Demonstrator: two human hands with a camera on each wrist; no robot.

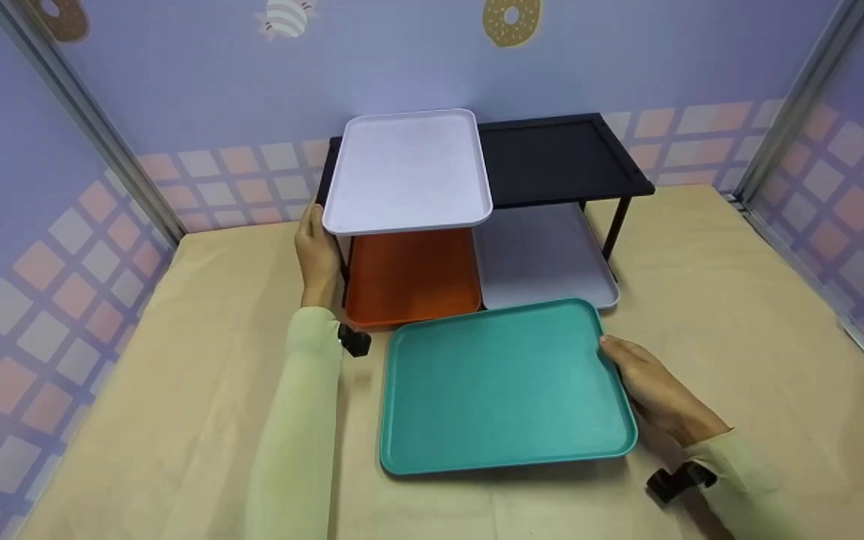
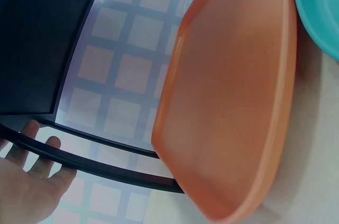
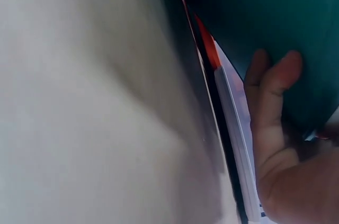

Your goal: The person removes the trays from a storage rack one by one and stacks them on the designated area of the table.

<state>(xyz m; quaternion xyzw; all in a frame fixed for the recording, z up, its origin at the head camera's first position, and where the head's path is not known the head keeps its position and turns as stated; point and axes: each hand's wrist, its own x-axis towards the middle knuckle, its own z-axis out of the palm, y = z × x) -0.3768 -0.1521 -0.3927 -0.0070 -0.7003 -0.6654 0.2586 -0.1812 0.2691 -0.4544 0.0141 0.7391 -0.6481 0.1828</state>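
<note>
Right hand grip curled on teal tray, fingers beneath, left hand grip open by rack

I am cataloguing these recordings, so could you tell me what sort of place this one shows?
Probably a staged recording booth, not a real kitchen: a paper-covered table boxed in by doughnut-print walls, with a black two-tier rack and coloured serving trays, one teal tray in front.

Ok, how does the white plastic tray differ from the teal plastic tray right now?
The white plastic tray sits on top of the black metal rack, while the teal plastic tray is down over the paper-covered table in front of the rack. The left hand is beside the white tray's near corner; the right hand holds the teal tray's right edge. Both are rectangular, rimmed, with rounded corners, and empty.
</note>
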